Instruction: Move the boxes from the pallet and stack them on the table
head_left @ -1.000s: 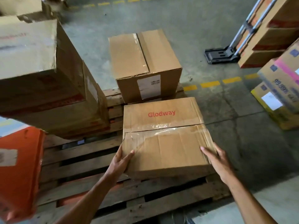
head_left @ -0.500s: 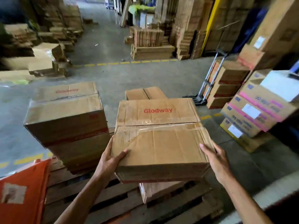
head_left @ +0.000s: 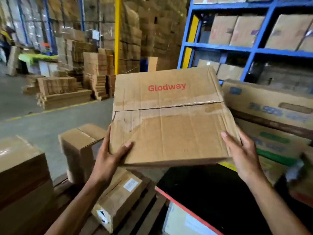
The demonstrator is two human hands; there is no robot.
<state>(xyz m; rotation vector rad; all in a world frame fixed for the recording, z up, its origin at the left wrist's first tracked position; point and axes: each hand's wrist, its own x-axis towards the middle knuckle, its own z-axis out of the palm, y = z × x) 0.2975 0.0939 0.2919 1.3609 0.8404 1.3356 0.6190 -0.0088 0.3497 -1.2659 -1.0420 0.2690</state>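
Both hands grip the Glodway box (head_left: 167,116) in mid-air — left hand (head_left: 108,160) and right hand (head_left: 243,155) clasp its near corners, thumbs on top — above the pallet (head_left: 145,216)

Glodway box (head_left: 169,119): matt creased cardboard, glossy tape; pallet (head_left: 149,216): rough wood.

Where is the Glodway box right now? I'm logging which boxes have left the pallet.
Centre of the head view, the Glodway box is in the air, gripped by the left hand and right hand.
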